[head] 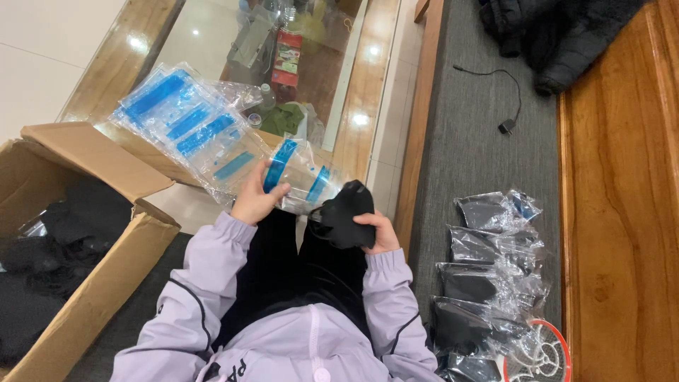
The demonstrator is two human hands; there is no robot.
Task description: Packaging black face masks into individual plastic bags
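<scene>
1. Left hand (253, 199), centre of the frame: fingers closed around a clear plastic bag (300, 173) with blue strips, gripping it at its left end. The bag's mouth faces right.
2. Right hand (378, 232), just right of centre: closed on a black fabric item (344, 212), bunched up and touching the mouth of the clear bag. Whether any of the fabric is already inside the bag cannot be told.
3. Both hands sit above the person's lap; lilac jacket sleeves (205, 269) fill the lower centre.
4. Stack of empty clear bags (187, 124) with blue strips, upper left of centre, lying on the edge of a glass-topped wooden table (368, 85) just beside the left hand.
5. Open cardboard box (92, 283), lower left, holding dark fabric.
6. Row of filled bags (488, 276), each with a black item inside, lower right on a grey cushion (474, 141), overlapping one another.
7. Black cable (498, 92) with a plug, upper right on the cushion, well apart from the hands.
</scene>
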